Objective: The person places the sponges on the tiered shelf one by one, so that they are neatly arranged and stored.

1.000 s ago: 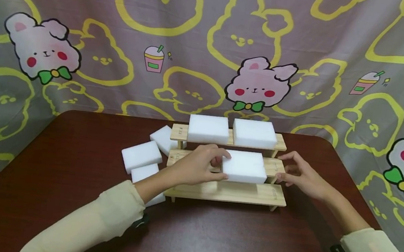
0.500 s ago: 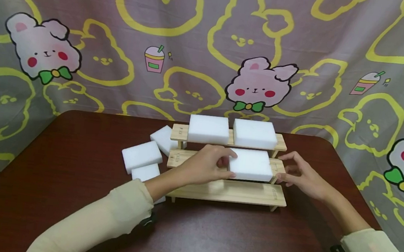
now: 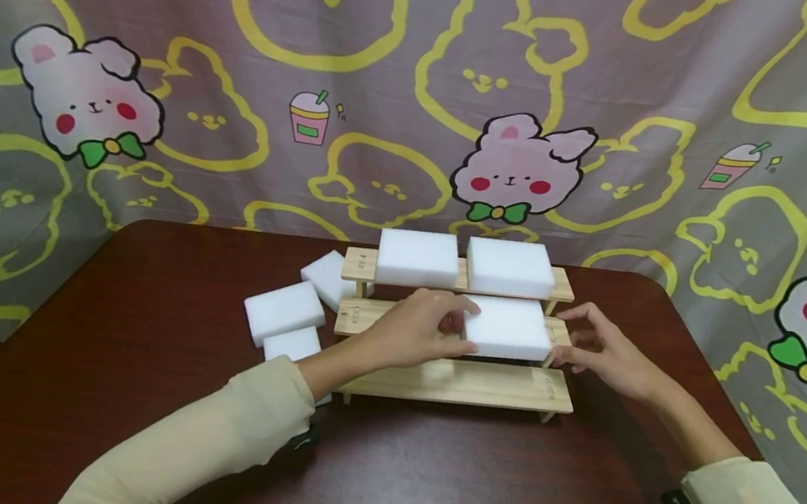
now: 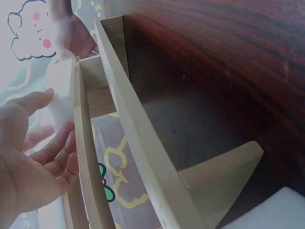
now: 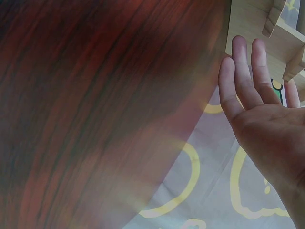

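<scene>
A wooden rack (image 3: 462, 387) with three stepped tiers stands on the table. My left hand (image 3: 415, 329) pinches the left end of a white foam block (image 3: 509, 329) between thumb and fingers, at the right part of the middle tier. In the left wrist view, thumb and fingers of the left hand (image 4: 33, 157) lie along that block (image 4: 61, 95). My right hand (image 3: 606, 357) is at the rack's right end, its fingertips right by the middle tier and its fingers loosely bent. The right wrist view shows this hand (image 5: 271, 119) beside the rack's wood.
Two white foam blocks (image 3: 418, 257) sit on the top tier. Several more loose blocks (image 3: 284, 313) lie on the dark red table (image 3: 464, 495) to the rack's left, partly behind the left arm. A patterned curtain (image 3: 391, 49) hangs behind the table.
My left hand has slid the foam block to the right and slightly back on the middle tier. The right hand has stayed in place at the rack's right end.
</scene>
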The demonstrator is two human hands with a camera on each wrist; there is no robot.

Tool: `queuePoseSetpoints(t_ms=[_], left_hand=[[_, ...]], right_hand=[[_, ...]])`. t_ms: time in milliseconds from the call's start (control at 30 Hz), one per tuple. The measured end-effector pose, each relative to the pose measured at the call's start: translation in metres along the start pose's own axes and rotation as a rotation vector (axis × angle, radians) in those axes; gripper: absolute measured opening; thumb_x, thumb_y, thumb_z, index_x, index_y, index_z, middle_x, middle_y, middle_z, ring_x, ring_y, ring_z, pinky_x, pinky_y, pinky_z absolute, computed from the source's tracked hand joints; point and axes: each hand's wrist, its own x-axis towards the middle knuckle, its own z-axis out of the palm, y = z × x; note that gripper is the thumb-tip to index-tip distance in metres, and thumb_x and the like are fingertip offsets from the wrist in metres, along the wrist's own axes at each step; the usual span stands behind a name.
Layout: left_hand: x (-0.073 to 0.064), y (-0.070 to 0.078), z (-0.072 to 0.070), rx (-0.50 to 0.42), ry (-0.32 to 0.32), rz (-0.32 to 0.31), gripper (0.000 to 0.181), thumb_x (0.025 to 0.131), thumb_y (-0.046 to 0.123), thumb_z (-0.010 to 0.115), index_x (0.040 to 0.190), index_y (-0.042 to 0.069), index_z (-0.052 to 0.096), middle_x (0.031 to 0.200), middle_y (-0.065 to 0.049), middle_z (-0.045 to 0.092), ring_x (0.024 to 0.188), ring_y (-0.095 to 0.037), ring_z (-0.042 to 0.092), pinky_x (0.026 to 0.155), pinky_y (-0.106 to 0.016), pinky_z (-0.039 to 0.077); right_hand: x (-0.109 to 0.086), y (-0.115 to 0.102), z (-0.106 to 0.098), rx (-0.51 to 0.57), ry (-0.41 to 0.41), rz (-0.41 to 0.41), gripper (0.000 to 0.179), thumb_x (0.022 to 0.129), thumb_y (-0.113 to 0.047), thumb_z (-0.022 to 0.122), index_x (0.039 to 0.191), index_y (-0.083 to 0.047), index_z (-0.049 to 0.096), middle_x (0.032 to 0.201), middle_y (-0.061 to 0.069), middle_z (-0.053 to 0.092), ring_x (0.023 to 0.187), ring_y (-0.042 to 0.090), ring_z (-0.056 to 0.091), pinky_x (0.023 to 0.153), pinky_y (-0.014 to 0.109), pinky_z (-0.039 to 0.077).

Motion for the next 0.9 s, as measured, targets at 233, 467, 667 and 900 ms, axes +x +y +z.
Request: queuePoseSetpoints(t_ms=[233, 467, 667, 900], left_hand=[[0.0028, -0.0014, 0.0023, 0.016, 0.018, 0.009, 0.042, 0.091, 0.027, 0.082, 0.126, 0.005, 0.071, 0.093, -0.002, 0.072, 0.084, -0.013, 0.065, 0.075, -0.025, 0.052], [0.0062, -0.0026, 0.0042, 0.024, 0.03, 0.017, 0.042, 0.09, 0.028, 0.083, 0.125, 0.005, 0.072, 0.09, -0.001, 0.072, 0.082, -0.013, 0.065, 0.074, -0.026, 0.052], [0.0079, -0.0017, 0.0051, 0.024, 0.027, 0.009, 0.041, 0.091, 0.027, 0.082, 0.125, 0.006, 0.072, 0.088, 0.001, 0.071, 0.08, -0.012, 0.064, 0.073, -0.025, 0.052], [0.0086, -0.0011, 0.0052, 0.029, 0.029, 0.004, 0.042, 0.091, 0.028, 0.082, 0.126, 0.006, 0.072, 0.088, 0.001, 0.072, 0.081, -0.011, 0.065, 0.074, -0.025, 0.052]], right_hand=[[0.0007, -0.0011, 0.0006, 0.007, -0.006, 0.003, 0.051, 0.1, -0.007, 0.066, 0.139, 0.005, 0.035, 0.102, 0.018, 0.07, 0.089, 0.018, 0.072, 0.072, 0.038, 0.058], [0.0009, -0.0012, 0.0001, 0.005, 0.0, -0.004, 0.049, 0.101, -0.006, 0.065, 0.138, 0.005, 0.035, 0.1, 0.019, 0.07, 0.088, 0.019, 0.073, 0.071, 0.038, 0.058], [0.0006, -0.0007, 0.0003, 0.006, 0.004, 0.006, 0.049, 0.101, -0.006, 0.065, 0.138, 0.005, 0.035, 0.101, 0.019, 0.07, 0.088, 0.02, 0.073, 0.071, 0.039, 0.058], [0.0007, -0.0012, 0.0004, -0.002, 0.005, 0.013, 0.05, 0.101, -0.008, 0.066, 0.138, 0.005, 0.035, 0.104, 0.019, 0.069, 0.089, 0.021, 0.073, 0.071, 0.039, 0.058]])
